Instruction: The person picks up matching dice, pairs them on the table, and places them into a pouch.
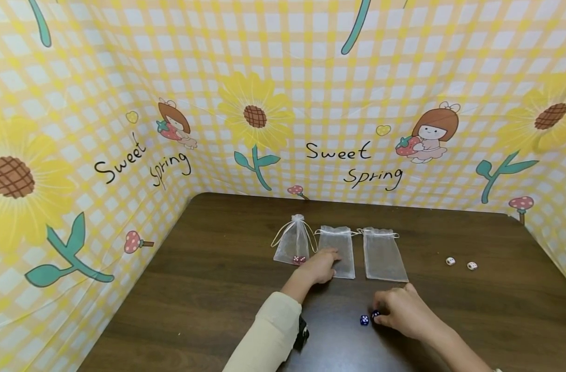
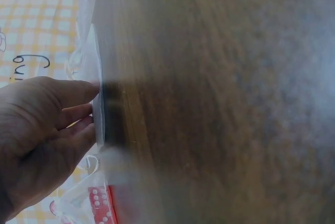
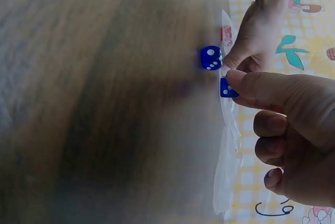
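With thumb and fingertip my right hand (image 1: 406, 311) pinches a blue die (image 3: 228, 88) low over the table. Another blue die (image 1: 364, 320) lies on the wood just left of it. My left hand (image 1: 319, 267) rests its extended fingertips on the middle sheer white drawstring pouch (image 1: 345, 261), which lies flat. Left of that hand is a drawn-up pouch (image 1: 287, 249) with red dice (image 1: 299, 260) showing through its mesh. A third flat pouch (image 1: 384, 256) lies to the right, beyond my right hand.
Two white dice (image 1: 450, 261) lie apart at the right of the dark wooden table (image 1: 208, 289). A yellow checked cloth (image 1: 283, 62) printed with flowers hangs behind the table and along its sides.
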### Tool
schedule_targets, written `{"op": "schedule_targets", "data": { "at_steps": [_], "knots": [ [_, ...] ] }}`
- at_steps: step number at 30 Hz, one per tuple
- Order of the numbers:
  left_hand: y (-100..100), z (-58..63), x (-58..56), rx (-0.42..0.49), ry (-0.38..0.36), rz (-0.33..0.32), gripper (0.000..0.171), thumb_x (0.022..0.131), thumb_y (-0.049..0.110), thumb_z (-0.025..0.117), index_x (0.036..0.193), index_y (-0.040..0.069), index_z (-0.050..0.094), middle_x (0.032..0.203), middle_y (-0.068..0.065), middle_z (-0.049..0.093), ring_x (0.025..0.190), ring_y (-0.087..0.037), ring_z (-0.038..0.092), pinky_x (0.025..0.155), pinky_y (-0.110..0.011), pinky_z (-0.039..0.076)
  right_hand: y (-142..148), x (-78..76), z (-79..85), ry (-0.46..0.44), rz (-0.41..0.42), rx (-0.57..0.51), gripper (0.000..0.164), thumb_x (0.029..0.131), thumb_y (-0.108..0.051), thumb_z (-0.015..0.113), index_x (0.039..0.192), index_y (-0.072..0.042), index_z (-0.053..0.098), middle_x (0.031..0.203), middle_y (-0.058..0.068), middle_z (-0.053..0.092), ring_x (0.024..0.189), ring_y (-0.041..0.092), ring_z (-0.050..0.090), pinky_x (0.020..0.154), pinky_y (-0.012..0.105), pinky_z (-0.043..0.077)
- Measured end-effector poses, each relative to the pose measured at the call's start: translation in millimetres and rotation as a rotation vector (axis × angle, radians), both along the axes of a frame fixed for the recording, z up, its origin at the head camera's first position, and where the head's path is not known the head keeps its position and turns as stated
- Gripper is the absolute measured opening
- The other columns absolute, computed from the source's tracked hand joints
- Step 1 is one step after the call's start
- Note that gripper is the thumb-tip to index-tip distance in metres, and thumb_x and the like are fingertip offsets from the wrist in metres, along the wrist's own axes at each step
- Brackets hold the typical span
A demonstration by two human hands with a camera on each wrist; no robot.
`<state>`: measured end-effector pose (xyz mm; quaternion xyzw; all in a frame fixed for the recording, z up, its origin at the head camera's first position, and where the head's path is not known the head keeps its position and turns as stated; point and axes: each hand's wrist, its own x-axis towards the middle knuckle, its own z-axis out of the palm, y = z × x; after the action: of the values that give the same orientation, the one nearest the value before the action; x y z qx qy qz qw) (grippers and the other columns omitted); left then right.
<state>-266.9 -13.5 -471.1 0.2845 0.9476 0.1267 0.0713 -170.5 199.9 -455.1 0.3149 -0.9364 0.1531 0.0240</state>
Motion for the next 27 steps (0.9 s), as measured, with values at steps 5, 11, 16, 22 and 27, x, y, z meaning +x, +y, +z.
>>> {"op": "schedule_targets", "data": {
  "at_steps": [5,11,16,22,27],
  "knots": [
    [0.1,0.4,-0.1,-0.005,0.008,-0.003,0.040,0.082,0.006,0.061,0.123,0.005,0.059,0.134,-0.011,0.048,0.126,-0.022,0.040,0.104,-0.022,0.026,-0.6,0.0,-5.4,-0.024,0.013,0.004,0.022,0.068,-0.025,0.078,0.071,-0.025,0.056,0.066,-0.023,0.053,0.062,-0.002,0.049,0.062,0.032,0.024],
    [0.4,-0.6,-1.0,-0.006,0.008,-0.005,0.040,0.083,0.006,0.061,0.122,0.005,0.059,0.134,-0.011,0.048,0.126,-0.022,0.040,0.104,-0.022,0.026,-0.8,-0.6,-10.3,-0.046,0.014,-0.004,0.022,0.068,-0.027,0.078,0.071,-0.026,0.057,0.066,-0.024,0.052,0.061,-0.003,0.046,0.061,0.031,0.024],
    [0.2,-0.5,-1.2,-0.002,0.012,-0.005,0.039,0.083,0.006,0.062,0.122,0.005,0.059,0.134,-0.011,0.049,0.126,-0.022,0.040,0.104,-0.022,0.026,-1.3,-0.7,-12.1,-0.070,0.009,-0.002,0.022,0.069,-0.026,0.078,0.072,-0.025,0.057,0.065,-0.024,0.052,0.059,-0.003,0.044,0.060,0.031,0.023],
    [0.0,0.3,-0.4,-0.006,0.010,-0.002,0.039,0.083,0.006,0.062,0.122,0.005,0.059,0.134,-0.010,0.049,0.126,-0.022,0.040,0.104,-0.022,0.026,-1.1,0.7,-9.4,-0.078,-0.013,-0.019,0.025,0.067,-0.028,0.079,0.084,-0.022,0.062,0.065,-0.021,0.053,0.060,-0.002,0.047,0.062,0.031,0.025],
    [-0.1,-0.2,-0.3,-0.003,-0.001,0.002,0.039,0.083,0.006,0.062,0.122,0.006,0.059,0.134,-0.009,0.049,0.127,-0.021,0.039,0.104,-0.022,0.026,0.2,1.8,4.9,-0.042,-0.062,-0.050,0.038,0.068,-0.027,0.079,0.100,-0.016,0.062,0.055,-0.021,0.039,0.053,-0.004,0.037,0.064,0.032,0.028]
  ]
}}
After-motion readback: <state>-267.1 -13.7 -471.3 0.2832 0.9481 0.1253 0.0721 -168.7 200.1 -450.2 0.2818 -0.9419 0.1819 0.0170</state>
